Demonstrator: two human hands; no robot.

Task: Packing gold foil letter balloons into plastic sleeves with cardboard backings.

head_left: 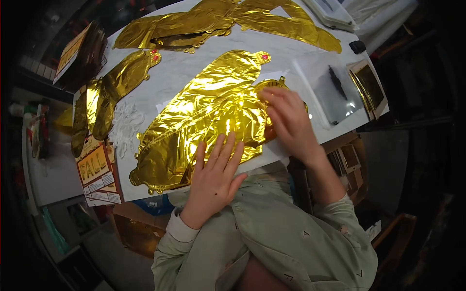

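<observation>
Gold foil lies mid-tabletop; hands apart, left hand flat on it, right hand at its right edge, grip unclear. Seemingly smoothing; next move calls for steady left pressure.

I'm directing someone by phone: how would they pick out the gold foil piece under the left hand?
On the white table, look to the middle of the near edge. There lies a crinkled gold foil piece, the left hand spread flat on it. No hand touches the far foil pieces or the left-side foil piece.
</observation>
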